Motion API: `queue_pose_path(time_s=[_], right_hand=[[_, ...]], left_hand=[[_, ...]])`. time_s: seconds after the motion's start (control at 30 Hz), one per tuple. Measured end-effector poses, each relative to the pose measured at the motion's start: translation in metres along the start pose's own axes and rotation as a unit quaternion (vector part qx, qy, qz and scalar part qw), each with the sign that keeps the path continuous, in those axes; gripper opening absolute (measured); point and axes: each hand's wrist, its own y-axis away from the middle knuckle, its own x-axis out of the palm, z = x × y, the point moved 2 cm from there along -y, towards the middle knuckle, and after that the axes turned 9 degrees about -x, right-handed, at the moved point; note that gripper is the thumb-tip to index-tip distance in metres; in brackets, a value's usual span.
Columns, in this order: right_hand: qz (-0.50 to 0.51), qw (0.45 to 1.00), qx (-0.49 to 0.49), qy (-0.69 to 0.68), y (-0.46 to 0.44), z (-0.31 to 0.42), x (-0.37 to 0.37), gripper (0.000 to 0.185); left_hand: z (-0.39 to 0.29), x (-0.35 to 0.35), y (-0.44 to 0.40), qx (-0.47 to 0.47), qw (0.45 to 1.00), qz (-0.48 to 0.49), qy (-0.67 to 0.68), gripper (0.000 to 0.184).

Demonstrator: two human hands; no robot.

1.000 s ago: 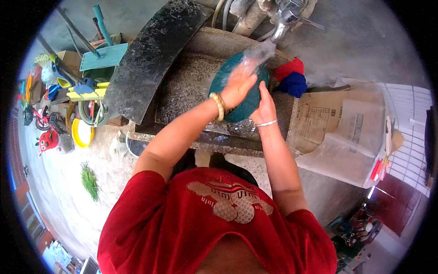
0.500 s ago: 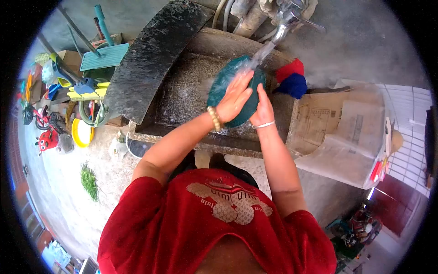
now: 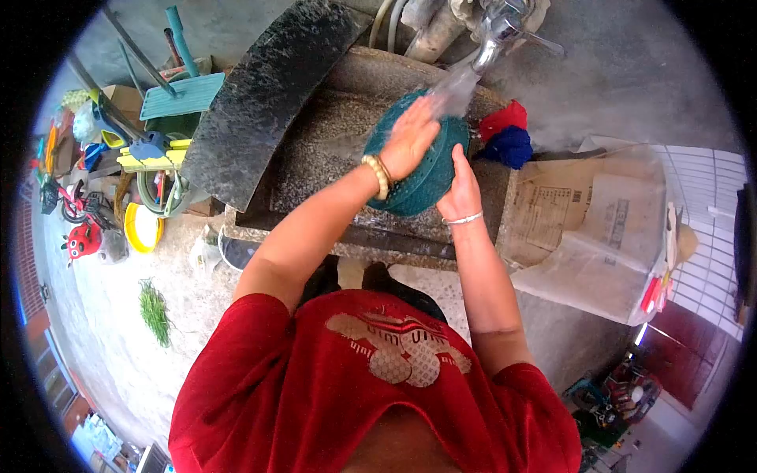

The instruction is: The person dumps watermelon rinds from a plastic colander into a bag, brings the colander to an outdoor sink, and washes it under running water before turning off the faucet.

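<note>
A teal perforated colander (image 3: pixel 418 193) is held tilted over the stone sink (image 3: pixel 430 254). Water from the chrome tap (image 3: pixel 490 54) pours onto its upper part. My left hand (image 3: pixel 410 142), a bead bracelet at the wrist, lies flat against the colander with fingers stretched out. Along the colander's right edge, my right hand (image 3: pixel 460 193) grips the rim, thumb pointing up. The colander hides some of this hand's fingers.
A dark curved slab (image 3: pixel 268 98) covers the sink's left side. Red cloth (image 3: pixel 503 118) and blue cloth (image 3: pixel 509 147) lie on the right rim, near flattened cardboard (image 3: pixel 544 209). A yellow basin (image 3: pixel 143 229) and green stalks (image 3: pixel 154 311) are on the floor at left.
The colander has turned and shifted slightly right, showing more of its perforated side. My left hand has slid a little up and right across it; my right hand still grips the rim.
</note>
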Motion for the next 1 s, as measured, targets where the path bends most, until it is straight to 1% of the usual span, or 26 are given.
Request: queue_pose_path(time_s=[0.03, 0.1, 0.13, 0.2, 0.23, 0.3, 0.33, 0.37, 0.4, 0.43, 0.5, 0.53, 0.57, 0.63, 0.67, 0.7, 0.73, 0.77, 0.8, 0.87, 0.9, 0.97, 1.0], right_hand=[[-0.005, 1.000, -0.006, 0.019, 0.002, 0.002, 0.001, 0.037], [-0.011, 0.999, -0.013, 0.039, 0.007, 0.007, 0.004, 0.038], [-0.004, 0.999, -0.031, 0.034, 0.010, 0.012, 0.008, 0.038], [-0.012, 0.997, -0.062, 0.035, 0.014, 0.019, 0.009, 0.037], [-0.014, 0.997, -0.063, 0.034, 0.013, 0.021, 0.007, 0.037], [-0.016, 0.996, -0.076, 0.043, 0.012, 0.024, 0.002, 0.039], [-0.018, 0.996, -0.077, 0.042, 0.012, 0.023, 0.000, 0.039], [-0.019, 0.995, -0.094, 0.041, 0.010, 0.023, -0.002, 0.043], [-0.019, 0.993, -0.109, 0.040, 0.008, 0.024, -0.003, 0.048], [0.009, 0.991, -0.129, 0.022, 0.003, 0.034, -0.001, 0.049], [0.016, 0.993, -0.117, 0.018, 0.000, 0.041, 0.003, 0.048], [0.014, 0.993, -0.120, 0.017, -0.004, 0.039, 0.000, 0.048], [0.010, 0.994, -0.106, 0.019, -0.010, 0.033, -0.007, 0.046], [-0.016, 0.996, -0.083, 0.028, -0.016, 0.016, -0.016, 0.040], [-0.029, 0.996, -0.078, 0.039, -0.018, 0.003, -0.026, 0.039], [-0.039, 0.995, -0.076, 0.050, -0.018, -0.003, -0.020, 0.038], [-0.030, 0.998, -0.056, 0.016, -0.013, -0.002, -0.019, 0.038], [-0.029, 0.998, -0.055, 0.016, -0.007, -0.002, -0.017, 0.038], [-0.022, 0.999, -0.039, 0.003, -0.003, -0.003, -0.013, 0.037], [-0.012, 1.000, 0.006, -0.021, 0.000, -0.008, -0.017, 0.037], [0.004, 0.999, 0.018, -0.028, 0.005, -0.012, -0.017, 0.038], [-0.010, 1.000, 0.001, -0.012, 0.015, -0.010, -0.005, 0.039], [-0.009, 1.000, 0.000, -0.012, 0.015, -0.008, -0.006, 0.039]], left_hand=[[0.031, 0.012, -0.010, -0.001, 0.999, -0.030, -0.030, 0.049], [0.037, 0.004, -0.013, -0.039, 0.999, -0.018, 0.008, 0.053], [0.040, 0.001, -0.011, -0.039, 0.999, -0.019, 0.008, 0.053], [0.050, -0.001, -0.003, -0.135, 0.988, -0.031, 0.063, 0.053], [0.053, 0.001, 0.003, -0.135, 0.988, -0.028, 0.063, 0.053], [0.059, 0.005, 0.022, -0.185, 0.981, -0.015, 0.063, 0.056], [0.061, 0.005, 0.030, -0.200, 0.978, -0.008, 0.059, 0.058], [0.061, 0.006, 0.043, -0.199, 0.978, -0.007, 0.058, 0.058], [0.062, 0.009, 0.060, -0.239, 0.969, 0.028, 0.064, 0.059], [0.055, 0.009, 0.076, -0.279, 0.956, 0.066, 0.065, 0.059], [0.032, 0.008, 0.094, -0.303, 0.951, 0.041, 0.048, 0.059], [0.024, 0.002, 0.094, -0.220, 0.975, 0.030, 0.010, 0.056], [0.016, 0.003, 0.093, -0.219, 0.975, 0.032, 0.011, 0.056], [-0.024, 0.001, 0.082, -0.099, 0.991, 0.069, 0.054, 0.055], [-0.035, 0.001, 0.075, -0.041, 0.995, 0.071, 0.059, 0.053], [-0.055, -0.004, 0.068, -0.030, 0.995, 0.072, 0.068, 0.053], [-0.053, -0.003, 0.063, -0.010, 0.995, 0.081, 0.062, 0.053], [-0.047, -0.003, 0.056, 0.009, 0.994, 0.089, 0.056, 0.053], [-0.040, -0.002, 0.047, 0.009, 0.995, 0.086, 0.054, 0.053], [-0.025, -0.001, 0.030, 0.045, 0.998, 0.044, 0.014, 0.053], [-0.014, -0.002, 0.018, 0.022, 0.999, 0.008, -0.030, 0.053], [0.014, -0.006, -0.002, -0.028, 0.998, -0.029, -0.048, 0.053], [0.012, -0.004, -0.003, -0.042, 0.997, -0.038, -0.060, 0.053]])
